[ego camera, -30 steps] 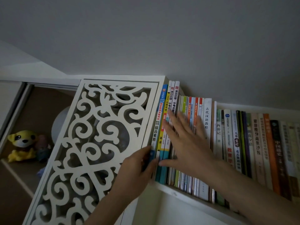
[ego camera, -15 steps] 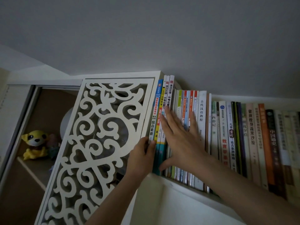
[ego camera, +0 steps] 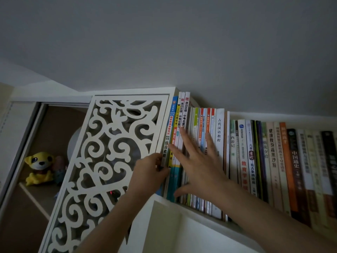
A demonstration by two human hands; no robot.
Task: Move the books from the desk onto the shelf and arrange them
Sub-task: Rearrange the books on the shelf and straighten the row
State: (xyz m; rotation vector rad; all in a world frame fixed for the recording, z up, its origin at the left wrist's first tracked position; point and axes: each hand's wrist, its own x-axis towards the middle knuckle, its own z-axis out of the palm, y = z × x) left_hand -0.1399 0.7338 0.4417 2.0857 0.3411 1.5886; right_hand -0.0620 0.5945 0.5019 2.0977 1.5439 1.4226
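A long row of upright books (ego camera: pixel 242 156) fills the white shelf (ego camera: pixel 206 216), spines facing me. My right hand (ego camera: pixel 198 163) lies flat with straight, spread fingers against the spines of the thin books near the row's left end. My left hand (ego camera: pixel 151 170) grips the lower spine edge of the leftmost book (ego camera: pixel 168 136), a white and blue one, against the shelf's left wall. The desk is out of view.
A white fretwork panel (ego camera: pixel 102 161) stands just left of the books. Behind it, a lower compartment holds a yellow plush dog (ego camera: pixel 39 168). A grey wall rises above the shelf. A white ledge (ego camera: pixel 175 232) sits below the books.
The view has shifted slightly. My left hand has crept a little higher along the leftmost book's edge; my right hand stays pressed on the spines.
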